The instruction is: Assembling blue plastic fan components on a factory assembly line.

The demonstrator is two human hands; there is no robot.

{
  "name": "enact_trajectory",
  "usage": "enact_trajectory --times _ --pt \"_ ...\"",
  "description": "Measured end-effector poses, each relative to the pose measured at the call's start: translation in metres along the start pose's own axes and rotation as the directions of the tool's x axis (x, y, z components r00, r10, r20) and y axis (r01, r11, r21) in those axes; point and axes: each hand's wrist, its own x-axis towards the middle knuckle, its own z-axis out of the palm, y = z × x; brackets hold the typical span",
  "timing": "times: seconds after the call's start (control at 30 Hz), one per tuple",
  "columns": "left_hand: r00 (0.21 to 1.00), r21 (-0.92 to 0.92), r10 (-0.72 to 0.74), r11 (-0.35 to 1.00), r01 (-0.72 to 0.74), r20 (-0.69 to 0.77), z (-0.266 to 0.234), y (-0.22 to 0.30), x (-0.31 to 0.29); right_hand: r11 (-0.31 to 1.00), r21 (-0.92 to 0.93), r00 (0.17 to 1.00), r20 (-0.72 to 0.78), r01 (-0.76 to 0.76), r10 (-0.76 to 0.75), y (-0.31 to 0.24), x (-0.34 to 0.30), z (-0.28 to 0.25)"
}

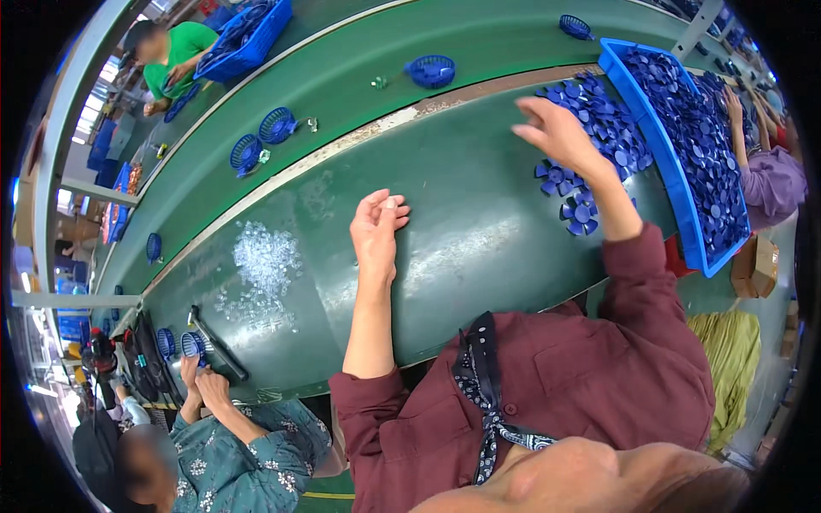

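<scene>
My left hand [375, 232] is over the middle of the green work table [445, 197], its fingers curled in toward the thumb. Whatever they may hold is too small or hidden to make out. My right hand [560, 137] reaches out farther right with its fingers stretched and nothing visible in them. It is at the left side of a loose pile of small dark blue fan blades [611, 124]. Left of my left hand, a heap of small clear plastic pieces [267, 261] lies spread on the table.
A blue crate [629, 94] full of fan blades stands at the right. Beyond the table runs a green conveyor belt [359, 90] carrying blue basket-shaped guards [432, 72]. A co-worker in a flowered shirt [248, 453] handles a blue guard at lower left, near a black bar [221, 346].
</scene>
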Motion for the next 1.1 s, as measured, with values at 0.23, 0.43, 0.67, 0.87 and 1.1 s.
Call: enact_trajectory --times 0.23,0.43,0.67,0.87,1.1 --pt "0.993 0.131 0.017 0.991 -0.032 0.113 0.006 -0.021 -0.001 0.922 -0.363 0.967 0.253 0.132 -0.039 0.006 -0.074 0.007" --pt "0.995 0.151 0.015 0.988 -0.029 0.096 0.005 -0.022 -0.004 0.917 -0.251 0.95 0.044 0.309 -0.309 -0.036 -0.061 0.052" --pt "0.998 0.201 -0.004 0.98 -0.008 0.059 0.004 -0.008 0.004 0.963 0.136 0.972 -0.028 0.233 -0.232 -0.062 -0.043 0.092" --pt "0.904 0.826 0.407 0.46 -0.326 0.13 -0.025 0.052 0.055 0.849 0.529 0.998 -0.06 0.001 0.037 -0.056 -0.046 0.125" --pt "0.846 0.996 0.532 -0.086 0.021 0.028 -0.118 0.037 0.204 0.859 0.507 0.996 -0.085 0.067 -0.028 -0.056 -0.046 0.128"
